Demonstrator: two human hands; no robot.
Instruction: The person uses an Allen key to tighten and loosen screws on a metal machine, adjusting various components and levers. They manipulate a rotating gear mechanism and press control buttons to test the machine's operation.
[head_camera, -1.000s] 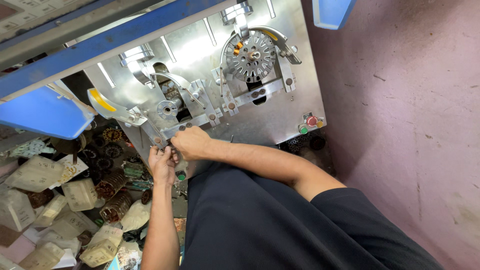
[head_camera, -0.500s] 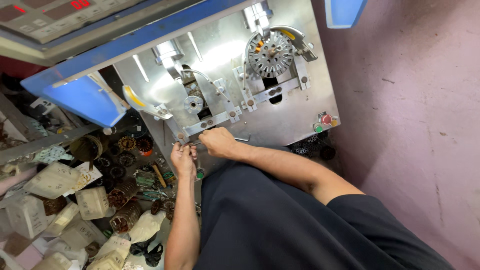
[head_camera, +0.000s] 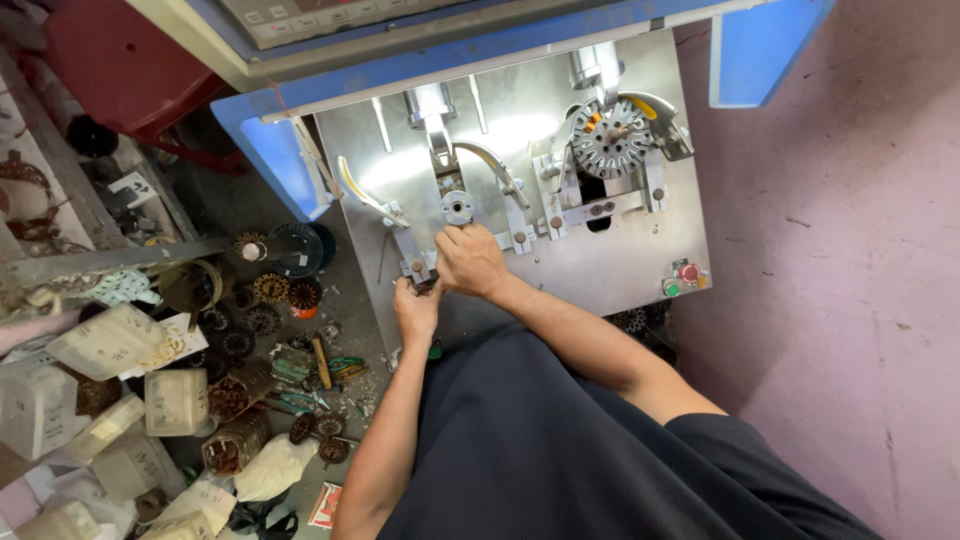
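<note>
Both my hands work at the lower left of a steel machine faceplate (head_camera: 620, 265). My left hand (head_camera: 415, 308) is closed around a small dark part just under a metal clamp block (head_camera: 415, 268). Above and beside it, my right hand (head_camera: 468, 260) has its fingers curled at the same clamp area, below a round silver spindle (head_camera: 457, 207); what it grips is hidden. A slotted round stator core (head_camera: 608, 138) sits mounted in the right-hand station of the plate.
Red and green buttons (head_camera: 682, 280) sit at the plate's lower right. Left of the machine lie several wound cores (head_camera: 270, 290), hand tools (head_camera: 318, 362) and plastic bags of parts (head_camera: 120, 340). A blue machine frame (head_camera: 270, 150) borders the plate; pink floor (head_camera: 860, 300) lies right.
The view has swung so the machine sits more central and upright. My hands stay together at the clamp, the right one now slightly higher on the plate.
</note>
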